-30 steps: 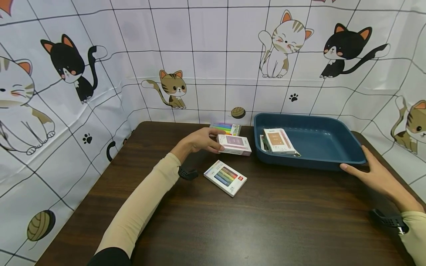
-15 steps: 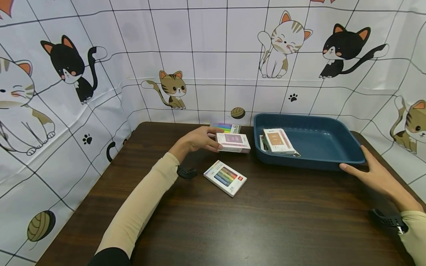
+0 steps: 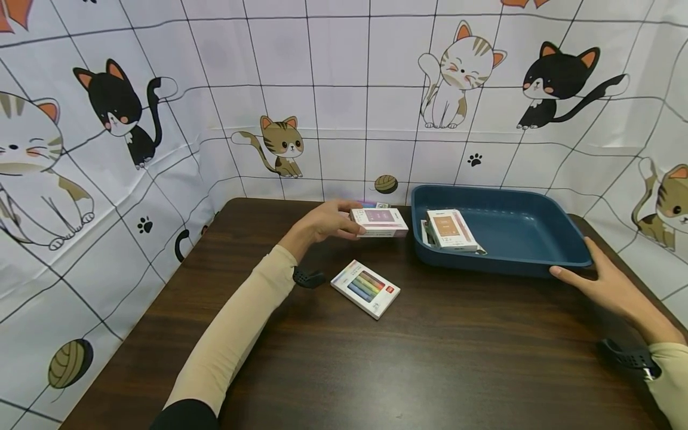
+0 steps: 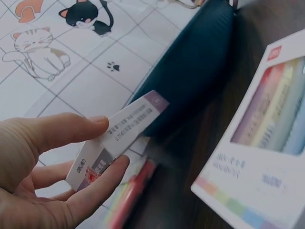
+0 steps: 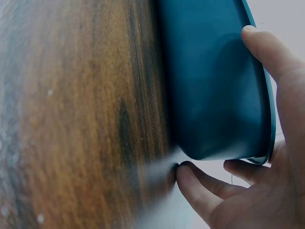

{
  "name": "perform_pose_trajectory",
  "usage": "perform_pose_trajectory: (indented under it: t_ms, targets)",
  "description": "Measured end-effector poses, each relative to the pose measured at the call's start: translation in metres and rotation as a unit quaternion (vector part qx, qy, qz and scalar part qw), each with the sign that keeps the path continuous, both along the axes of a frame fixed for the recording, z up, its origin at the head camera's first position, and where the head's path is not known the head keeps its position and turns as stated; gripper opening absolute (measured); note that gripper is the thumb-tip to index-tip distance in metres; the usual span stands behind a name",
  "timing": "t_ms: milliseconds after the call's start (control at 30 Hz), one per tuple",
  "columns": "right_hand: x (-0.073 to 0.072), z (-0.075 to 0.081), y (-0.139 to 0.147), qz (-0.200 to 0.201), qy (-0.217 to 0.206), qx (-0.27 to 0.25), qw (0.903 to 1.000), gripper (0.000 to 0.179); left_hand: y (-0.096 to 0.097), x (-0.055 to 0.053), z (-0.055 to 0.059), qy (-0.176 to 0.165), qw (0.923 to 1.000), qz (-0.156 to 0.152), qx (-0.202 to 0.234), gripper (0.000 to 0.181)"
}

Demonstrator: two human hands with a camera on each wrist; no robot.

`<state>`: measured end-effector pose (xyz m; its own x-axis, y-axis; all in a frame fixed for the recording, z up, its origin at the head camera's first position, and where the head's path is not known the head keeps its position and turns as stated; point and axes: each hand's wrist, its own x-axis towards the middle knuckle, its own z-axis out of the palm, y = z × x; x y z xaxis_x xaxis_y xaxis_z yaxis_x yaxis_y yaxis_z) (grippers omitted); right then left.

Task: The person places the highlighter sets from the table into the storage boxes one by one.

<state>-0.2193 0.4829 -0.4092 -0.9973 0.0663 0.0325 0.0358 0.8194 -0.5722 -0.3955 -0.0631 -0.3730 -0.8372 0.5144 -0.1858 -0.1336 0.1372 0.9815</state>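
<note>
My left hand pinches a small white box with a purple label between thumb and fingers, left of the blue tray. Seen from the left wrist, the box tilts, its printed narrow side facing the camera. Behind it a pack of coloured pens is mostly hidden. Closer to me lies a flat white pack of pastel pens with a window. My right hand grips the tray's near right corner; in the right wrist view its thumb lies on the rim.
Inside the tray, at its left end, a white box with an orange-brown label leans on other packs. A cloth with cat drawings hangs behind the dark wooden table and along its left side.
My left hand has raised the purple-labelled box slightly and moved it back, so it covers more of the pen pack behind. The right hand stays at the tray corner.
</note>
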Motion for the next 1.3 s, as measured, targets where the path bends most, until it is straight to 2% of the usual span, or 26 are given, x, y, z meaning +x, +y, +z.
perform_pose_trajectory:
  t_ms: [133,433,533,833,1033,1300]
  targets:
    - [0.0,-0.001,0.0,0.0,0.002,0.005,1.0,0.111,0.008,0.002,0.005,-0.004,0.9997,0.018,0.016,0.085]
    - [0.001,0.0,0.0,-0.004,-0.003,-0.004,1.0,0.111,0.025,0.003,0.011,-0.011,0.9925,0.114,0.042,0.084]
    - [0.001,0.0,0.0,-0.004,-0.002,-0.004,1.0,0.111,0.025,0.004,0.015,0.0,0.9901,0.131,0.049,0.086]
    - [0.004,0.001,0.0,-0.008,-0.005,-0.01,0.9999,0.11,0.037,0.007,0.019,0.015,0.9931,0.106,0.048,0.087]
    - [0.001,0.001,0.001,-0.006,-0.005,-0.001,1.0,0.11,0.043,0.009,0.024,0.031,0.9931,0.108,0.035,0.083]
    - [0.0,0.0,0.0,-0.001,-0.001,0.008,1.0,0.111,0.058,0.013,0.027,0.039,0.9944,0.085,0.051,0.086]
